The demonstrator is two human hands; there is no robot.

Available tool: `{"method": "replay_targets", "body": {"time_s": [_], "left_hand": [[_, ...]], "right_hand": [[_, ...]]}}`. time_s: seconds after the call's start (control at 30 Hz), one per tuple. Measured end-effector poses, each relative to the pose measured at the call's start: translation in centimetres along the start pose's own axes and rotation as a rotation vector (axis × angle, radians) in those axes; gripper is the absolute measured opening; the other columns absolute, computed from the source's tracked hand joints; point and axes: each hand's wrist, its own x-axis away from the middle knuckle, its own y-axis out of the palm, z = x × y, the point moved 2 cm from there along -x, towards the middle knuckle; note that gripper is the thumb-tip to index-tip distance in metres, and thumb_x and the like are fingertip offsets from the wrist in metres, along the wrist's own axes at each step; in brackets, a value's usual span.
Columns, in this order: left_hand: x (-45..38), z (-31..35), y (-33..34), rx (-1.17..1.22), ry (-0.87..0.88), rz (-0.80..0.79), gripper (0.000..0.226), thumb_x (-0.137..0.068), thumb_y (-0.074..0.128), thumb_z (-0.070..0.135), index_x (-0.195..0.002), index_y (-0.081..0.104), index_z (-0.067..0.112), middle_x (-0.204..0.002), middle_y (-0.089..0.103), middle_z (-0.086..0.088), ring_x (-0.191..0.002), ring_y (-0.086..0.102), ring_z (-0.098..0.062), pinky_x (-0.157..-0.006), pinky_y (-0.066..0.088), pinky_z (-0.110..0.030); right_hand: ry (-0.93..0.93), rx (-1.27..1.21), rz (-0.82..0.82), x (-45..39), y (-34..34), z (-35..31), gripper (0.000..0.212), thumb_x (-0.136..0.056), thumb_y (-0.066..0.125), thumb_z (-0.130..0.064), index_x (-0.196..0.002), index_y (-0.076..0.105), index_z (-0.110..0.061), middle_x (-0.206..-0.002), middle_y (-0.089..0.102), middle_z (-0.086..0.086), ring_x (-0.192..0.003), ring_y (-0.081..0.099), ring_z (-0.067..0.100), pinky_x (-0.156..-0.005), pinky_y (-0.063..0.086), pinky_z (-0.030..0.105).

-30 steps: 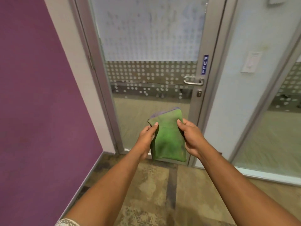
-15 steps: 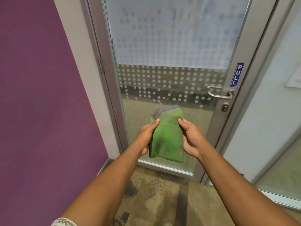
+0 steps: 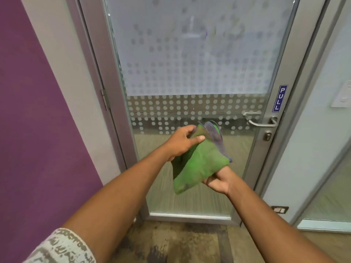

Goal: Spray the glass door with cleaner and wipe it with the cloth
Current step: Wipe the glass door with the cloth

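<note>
Standing before the door [image 3: 190, 59], the person is holding a folded green cloth [image 3: 201, 164] in front of its lower clear glass, apart from the pane. The left hand [image 3: 182, 143] is pinching the cloth's upper edge, thumb across the top; the right hand [image 3: 220, 179] is gripping its lower right corner from beneath. Frosted dots are covering the pane's upper part. A lever handle [image 3: 263, 123] is sitting under a blue PULL sign [image 3: 278, 98]. A purple wall [image 3: 34, 130] is running along the left, and mottled carpet [image 3: 180, 242] is lying below.
</note>
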Motion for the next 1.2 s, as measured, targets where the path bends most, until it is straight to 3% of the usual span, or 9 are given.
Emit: {"method": "replay_targets", "body": {"time_s": [0.17,0.3,0.43,0.6,0.8,0.9,1.0,1.1,1.2], "left_hand": [[-2.6,-0.7,-2.7,-0.224,0.03,-0.061,0.019,-0.092,0.071,0.024,-0.109,0.069,0.015,-0.107,0.076,-0.005,-0.102,0.072,-0.024,-0.095,0.056,-0.051],[-5.0,-1.6,-3.8,-0.467,0.125,-0.025,0.039,-0.09,0.073,0.035,-0.126,0.064,0.024,-0.118,0.07,0.003,-0.111,0.063,-0.016,-0.102,0.051,-0.045],[-7.1,-2.8,-4.3,-0.674,0.105,0.117,0.071,-0.091,0.064,0.057,-0.149,0.044,0.023,-0.148,0.052,-0.001,-0.137,0.044,-0.022,-0.113,0.04,-0.043],[-9.7,-4.4,-4.2,-0.279,-0.078,-0.145,0.086,-0.087,0.051,0.075,-0.157,0.032,0.029,-0.156,0.047,0.0,-0.141,0.047,-0.017,-0.117,0.04,-0.042],[-15.0,-4.5,-6.3,-0.39,0.042,-0.161,0.033,-0.098,0.054,0.032,-0.128,0.067,0.033,-0.119,0.074,0.011,-0.113,0.067,-0.008,-0.105,0.051,-0.041],[-16.8,-3.9,-6.6,-0.459,0.087,-0.173,0.036,-0.102,0.045,0.018,-0.125,0.07,0.031,-0.115,0.073,0.013,-0.107,0.066,-0.002,-0.098,0.052,-0.029],[-17.6,-3.9,-6.3,-0.557,0.127,-0.341,0.037,-0.101,0.045,0.01,-0.127,0.068,0.022,-0.118,0.073,0.008,-0.108,0.065,-0.003,-0.092,0.05,-0.021],[-18.4,-3.9,-6.1,-0.631,0.192,-0.446,0.032,-0.1,0.05,0.013,-0.125,0.068,0.021,-0.116,0.073,0.012,-0.105,0.065,-0.003,-0.088,0.051,-0.027],[-19.2,-4.0,-6.9,-0.837,0.248,-0.512,0.053,-0.097,0.061,0.044,-0.147,0.052,0.026,-0.144,0.059,0.013,-0.13,0.055,-0.004,-0.106,0.045,-0.029]], "right_hand": [[-0.056,-0.127,-0.025,-3.2,2.6,1.1,0.056,-0.093,0.051,-0.057,-0.124,0.069,-0.014,-0.129,0.066,0.014,-0.119,0.062,0.032,-0.109,0.042,0.055],[-0.186,-0.226,0.017,-5.8,3.5,0.6,0.037,-0.094,0.048,-0.038,-0.106,0.074,-0.014,-0.112,0.071,0.013,-0.097,0.07,0.029,-0.091,0.055,0.048],[-0.313,-0.327,0.047,-9.0,4.3,-0.7,0.05,-0.106,0.032,-0.037,-0.101,0.075,-0.012,-0.099,0.076,0.012,-0.086,0.075,0.025,-0.066,0.061,0.039],[-0.465,-0.229,0.185,-14.8,5.0,-1.5,0.043,-0.107,0.03,-0.036,-0.118,0.066,-0.017,-0.121,0.069,0.006,-0.112,0.066,0.015,-0.09,0.053,0.028],[-0.555,0.001,0.371,-21.7,4.4,-2.2,0.029,-0.097,0.041,-0.028,-0.114,0.064,-0.023,-0.119,0.068,0.006,-0.114,0.063,0.019,-0.098,0.051,0.039],[-0.544,-0.145,0.512,-23.4,3.8,-3.1,0.028,-0.1,0.043,-0.013,-0.118,0.064,-0.015,-0.115,0.068,0.007,-0.108,0.063,0.019,-0.087,0.051,0.031],[-0.489,-0.284,0.598,-24.4,2.8,-3.3,0.028,-0.099,0.041,-0.004,-0.092,0.066,-0.015,-0.09,0.067,0.005,-0.085,0.064,0.02,-0.067,0.051,0.031],[-0.482,-0.326,0.594,-24.8,3.3,-4.0,0.032,-0.104,0.035,-0.014,-0.091,0.064,-0.018,-0.088,0.067,0.002,-0.072,0.067,0.01,-0.059,0.052,0.023],[-0.635,-0.301,0.79,-25.0,4.1,-5.4,0.036,-0.108,0.025,-0.022,-0.125,0.056,-0.012,-0.121,0.06,0.007,-0.106,0.058,0.017,-0.09,0.049,0.021]]}}
